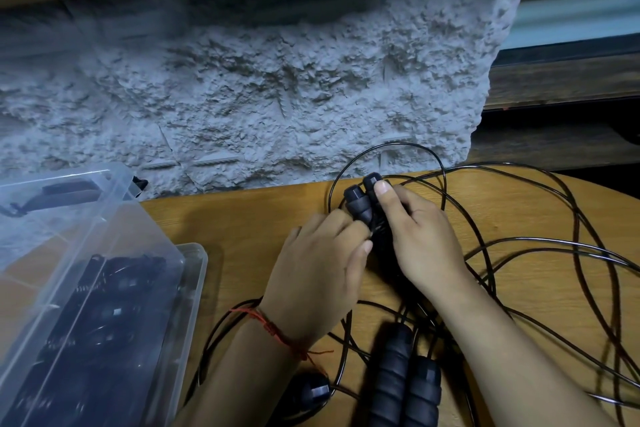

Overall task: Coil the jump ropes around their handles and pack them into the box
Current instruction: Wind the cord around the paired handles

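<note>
Wooden desk (242, 218) below a rough grey wall, right hand (422, 236) clenched around paired black handles (363, 198) at frame centre, left hand (318, 267) pinching the rope (519, 239) there, clear box (104, 288) lower left held coiled ropes.

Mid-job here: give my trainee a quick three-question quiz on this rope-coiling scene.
1. True or false: the clear box already holds dark rope bundles.
2. Which hand wears the red string bracelet? A) left B) right
3. What do both hands grip together?

Key: 1 true. 2 A, the left hand. 3 The pair of black handles, right hand over them, loose cord spread on the table.
</note>
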{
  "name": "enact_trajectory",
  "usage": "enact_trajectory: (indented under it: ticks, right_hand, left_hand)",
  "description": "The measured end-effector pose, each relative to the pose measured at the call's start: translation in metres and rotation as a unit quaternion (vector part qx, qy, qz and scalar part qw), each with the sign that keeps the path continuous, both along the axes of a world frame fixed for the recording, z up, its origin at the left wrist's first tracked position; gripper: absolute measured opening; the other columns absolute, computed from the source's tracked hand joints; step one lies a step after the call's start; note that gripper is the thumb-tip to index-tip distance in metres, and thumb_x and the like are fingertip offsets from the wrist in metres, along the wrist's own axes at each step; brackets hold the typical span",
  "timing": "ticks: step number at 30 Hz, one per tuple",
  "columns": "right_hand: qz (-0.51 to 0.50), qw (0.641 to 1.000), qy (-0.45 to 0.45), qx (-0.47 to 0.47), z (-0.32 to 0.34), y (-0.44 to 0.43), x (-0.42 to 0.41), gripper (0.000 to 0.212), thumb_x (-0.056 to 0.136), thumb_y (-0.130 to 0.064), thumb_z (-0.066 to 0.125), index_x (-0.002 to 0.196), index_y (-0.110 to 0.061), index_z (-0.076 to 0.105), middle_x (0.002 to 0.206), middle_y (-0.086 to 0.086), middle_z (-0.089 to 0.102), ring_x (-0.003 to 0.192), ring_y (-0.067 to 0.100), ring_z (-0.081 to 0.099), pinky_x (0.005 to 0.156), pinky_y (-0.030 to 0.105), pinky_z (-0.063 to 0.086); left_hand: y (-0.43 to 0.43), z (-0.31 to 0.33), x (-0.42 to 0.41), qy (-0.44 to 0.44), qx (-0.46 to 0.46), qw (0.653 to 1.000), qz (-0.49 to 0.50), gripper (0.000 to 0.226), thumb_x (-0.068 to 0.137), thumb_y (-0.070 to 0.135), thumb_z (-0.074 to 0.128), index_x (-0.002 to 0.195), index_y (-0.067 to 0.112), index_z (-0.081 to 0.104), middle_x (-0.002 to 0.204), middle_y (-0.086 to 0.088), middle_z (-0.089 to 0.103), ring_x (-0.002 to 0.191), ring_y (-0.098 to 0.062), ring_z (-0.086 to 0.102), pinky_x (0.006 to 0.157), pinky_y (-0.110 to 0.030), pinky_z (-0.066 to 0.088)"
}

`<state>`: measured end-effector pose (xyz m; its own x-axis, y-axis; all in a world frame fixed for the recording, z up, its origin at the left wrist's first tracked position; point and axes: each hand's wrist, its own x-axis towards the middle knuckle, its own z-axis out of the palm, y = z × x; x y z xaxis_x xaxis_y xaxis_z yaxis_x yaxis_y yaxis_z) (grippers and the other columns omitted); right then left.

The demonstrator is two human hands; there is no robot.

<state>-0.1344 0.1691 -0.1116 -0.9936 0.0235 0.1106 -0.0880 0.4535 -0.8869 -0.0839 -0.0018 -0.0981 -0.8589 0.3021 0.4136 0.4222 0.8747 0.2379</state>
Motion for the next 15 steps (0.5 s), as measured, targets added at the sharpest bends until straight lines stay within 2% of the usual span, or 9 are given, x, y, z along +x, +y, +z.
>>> enact_trajectory:
  ticks: [2,4,6,8,10,12,15]
  right_hand:
    - [0.007,1.0,0.002,-0.006,0.005,0.002,-0.003,0.056,0.1,-0.079,0.034,0.104,-0.037,0.071,0.093,-0.013,0.074,0.095,0.011,0.067,0.086,0.044,0.054]
    - [0.035,0.999,-0.004,-0.032,0.011,0.003,-0.003,0.05,0.104,-0.072,0.037,0.106,-0.034,0.07,0.096,-0.011,0.073,0.097,0.011,0.067,0.089,0.045,0.053]
    - [0.067,0.993,-0.027,-0.097,0.017,0.001,0.0,0.043,0.109,-0.062,0.039,0.112,-0.033,0.07,0.105,-0.012,0.074,0.105,0.007,0.067,0.096,0.042,0.052]
    - [0.084,0.98,-0.054,-0.17,0.021,-0.003,0.0,0.033,0.11,-0.055,0.042,0.117,-0.041,0.071,0.115,-0.026,0.073,0.113,-0.011,0.062,0.101,0.028,0.044]
    - [0.078,0.97,-0.072,-0.221,0.027,-0.008,0.0,0.033,0.105,-0.062,0.05,0.125,-0.045,0.07,0.124,-0.036,0.068,0.121,-0.018,0.056,0.112,0.025,0.037]
    - [0.066,0.96,-0.087,-0.259,0.036,-0.012,-0.003,0.057,0.095,-0.072,0.055,0.139,-0.037,0.067,0.139,-0.023,0.066,0.133,-0.005,0.056,0.123,0.037,0.035]
    - [0.07,0.956,-0.074,-0.274,0.057,-0.017,0.001,0.046,0.104,-0.061,0.052,0.129,-0.029,0.075,0.13,-0.008,0.075,0.127,0.01,0.066,0.119,0.045,0.043]
  left_hand:
    - [-0.004,0.0,0.003,0.034,0.068,0.997,0.033,0.019,0.107,0.024,0.051,0.119,0.022,0.065,0.112,0.009,0.063,0.095,-0.01,0.051,0.086,-0.027,0.046]
    - [-0.008,0.005,0.01,0.026,0.185,0.98,0.066,0.023,0.106,0.024,0.054,0.128,0.021,0.062,0.116,0.013,0.066,0.102,-0.004,0.059,0.089,-0.018,0.046]
    - [-0.009,0.015,0.015,-0.031,0.297,0.95,0.091,0.026,0.106,0.031,0.056,0.131,0.027,0.061,0.119,0.02,0.066,0.109,-0.003,0.064,0.084,-0.021,0.053]
    - [-0.008,0.024,0.017,-0.088,0.38,0.914,0.112,0.025,0.106,0.033,0.058,0.13,0.029,0.061,0.116,0.022,0.068,0.112,0.004,0.064,0.083,-0.016,0.054]
    - [-0.007,0.032,0.018,-0.14,0.435,0.881,0.121,0.024,0.105,0.037,0.059,0.129,0.032,0.061,0.113,0.025,0.069,0.11,0.009,0.064,0.088,-0.018,0.055]
    - [-0.005,0.038,0.019,-0.192,0.464,0.857,0.115,0.023,0.105,0.039,0.061,0.127,0.038,0.06,0.116,0.026,0.07,0.109,0.008,0.066,0.097,-0.029,0.057]
    - [-0.001,0.049,0.023,-0.239,0.461,0.85,0.092,0.024,0.103,0.042,0.064,0.124,0.047,0.055,0.12,0.026,0.069,0.111,0.008,0.066,0.101,-0.03,0.056]
